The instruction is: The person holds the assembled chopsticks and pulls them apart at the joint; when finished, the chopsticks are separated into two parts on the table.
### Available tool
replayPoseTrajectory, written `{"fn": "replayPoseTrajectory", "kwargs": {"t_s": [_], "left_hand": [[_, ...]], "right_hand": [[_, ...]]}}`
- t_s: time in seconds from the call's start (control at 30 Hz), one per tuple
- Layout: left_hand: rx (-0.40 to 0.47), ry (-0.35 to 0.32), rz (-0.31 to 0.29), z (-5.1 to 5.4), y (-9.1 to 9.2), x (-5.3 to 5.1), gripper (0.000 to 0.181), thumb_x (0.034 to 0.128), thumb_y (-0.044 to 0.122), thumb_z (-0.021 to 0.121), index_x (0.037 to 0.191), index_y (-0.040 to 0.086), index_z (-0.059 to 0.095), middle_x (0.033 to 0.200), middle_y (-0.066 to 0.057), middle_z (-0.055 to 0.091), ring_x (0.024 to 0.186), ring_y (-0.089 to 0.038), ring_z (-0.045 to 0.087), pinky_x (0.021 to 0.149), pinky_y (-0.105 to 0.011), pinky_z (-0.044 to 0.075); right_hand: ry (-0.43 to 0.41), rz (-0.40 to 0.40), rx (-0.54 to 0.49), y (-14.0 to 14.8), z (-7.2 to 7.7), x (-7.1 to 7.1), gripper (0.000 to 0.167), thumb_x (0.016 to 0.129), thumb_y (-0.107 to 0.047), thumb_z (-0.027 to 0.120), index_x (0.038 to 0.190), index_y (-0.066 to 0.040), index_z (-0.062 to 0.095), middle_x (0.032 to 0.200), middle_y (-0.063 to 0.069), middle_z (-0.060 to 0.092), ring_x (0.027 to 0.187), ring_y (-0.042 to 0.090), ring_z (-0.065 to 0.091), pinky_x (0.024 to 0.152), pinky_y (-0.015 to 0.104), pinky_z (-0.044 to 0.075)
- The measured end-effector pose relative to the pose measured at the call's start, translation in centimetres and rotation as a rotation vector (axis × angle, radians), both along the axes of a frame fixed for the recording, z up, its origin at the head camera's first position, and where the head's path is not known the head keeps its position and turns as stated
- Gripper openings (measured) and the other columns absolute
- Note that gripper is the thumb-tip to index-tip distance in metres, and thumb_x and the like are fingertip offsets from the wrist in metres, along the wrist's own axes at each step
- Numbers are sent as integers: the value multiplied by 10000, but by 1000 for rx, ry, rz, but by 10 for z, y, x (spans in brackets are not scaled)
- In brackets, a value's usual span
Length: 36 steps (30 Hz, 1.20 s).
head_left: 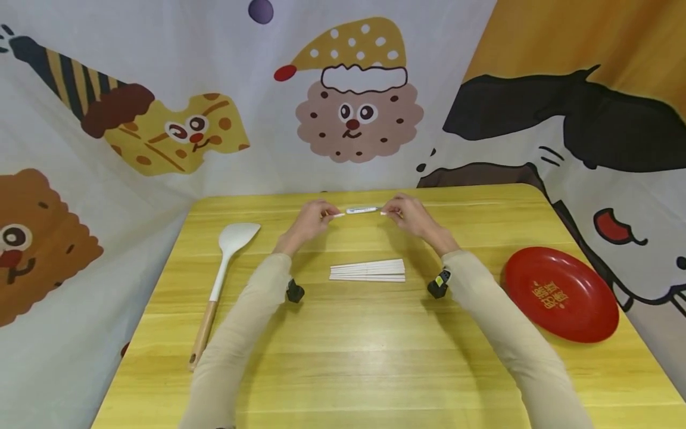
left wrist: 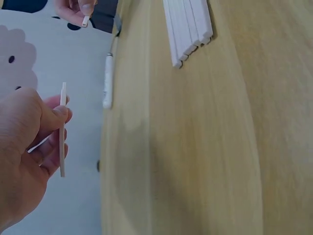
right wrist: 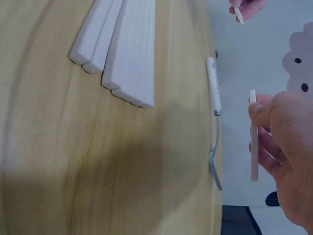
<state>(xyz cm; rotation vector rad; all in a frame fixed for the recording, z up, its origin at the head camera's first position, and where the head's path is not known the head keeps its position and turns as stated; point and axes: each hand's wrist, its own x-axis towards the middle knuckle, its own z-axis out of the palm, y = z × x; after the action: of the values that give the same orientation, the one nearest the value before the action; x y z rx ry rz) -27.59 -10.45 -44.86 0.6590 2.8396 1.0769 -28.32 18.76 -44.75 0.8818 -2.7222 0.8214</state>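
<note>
My left hand [head_left: 311, 221] pinches a slim white stick [left wrist: 62, 147] between thumb and fingers, near the table's far edge. Opposite it, my right hand [head_left: 411, 215] pinches a similar white stick [right wrist: 254, 152]. The two sticks are apart from each other. Between the hands lies a utensil with a white printed handle [head_left: 360, 210]; in the right wrist view its thin, bent metal end [right wrist: 213, 164] shows edge-on, so its kind is unclear. Nearer the wrists, several white square-edged sticks [head_left: 367, 271] lie side by side on the table, slightly fanned.
A white-headed spatula [head_left: 234, 237] with a wooden handle lies at the left of the wooden table [head_left: 370, 357]. On the right sits a red oval plate [head_left: 584, 292] with gold characters, beside the right forearm. A cartoon-printed cloth [head_left: 461, 36] hangs behind the table.
</note>
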Motion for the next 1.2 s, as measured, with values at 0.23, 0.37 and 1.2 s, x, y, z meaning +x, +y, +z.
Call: {"fn": "replayPoseTrajectory", "kwargs": {"t_s": [0.23,0.37,1.2], "left_hand": [[4,-57,-19,-20,12,-11,240,994,-5,560,1168,30,722,1099,-118,626,998,-247,606,885,-354,549],[12,-83,-13,-26,16,-14,238,998,0,561,1169,32,724,1098,-101,617,1001,-243,588,908,-363,539],[48,-142,22,-31,21,-17,234,991,17,587,1180,51,721,1154,-97,633,1049,-240,613,934,-365,550]], "right_hand": [[-114,-44,59,1,-14,-13,185,941,53,625,1061,-13,750,1023,148,698,944,286,668,839,384,587],[-142,-63,43,1,-19,-17,186,944,45,625,1063,-22,752,1023,149,688,944,294,665,842,397,583],[-222,-133,84,-4,-33,-16,127,958,-90,686,1065,-71,751,1048,117,663,982,275,651,886,388,572]]}}
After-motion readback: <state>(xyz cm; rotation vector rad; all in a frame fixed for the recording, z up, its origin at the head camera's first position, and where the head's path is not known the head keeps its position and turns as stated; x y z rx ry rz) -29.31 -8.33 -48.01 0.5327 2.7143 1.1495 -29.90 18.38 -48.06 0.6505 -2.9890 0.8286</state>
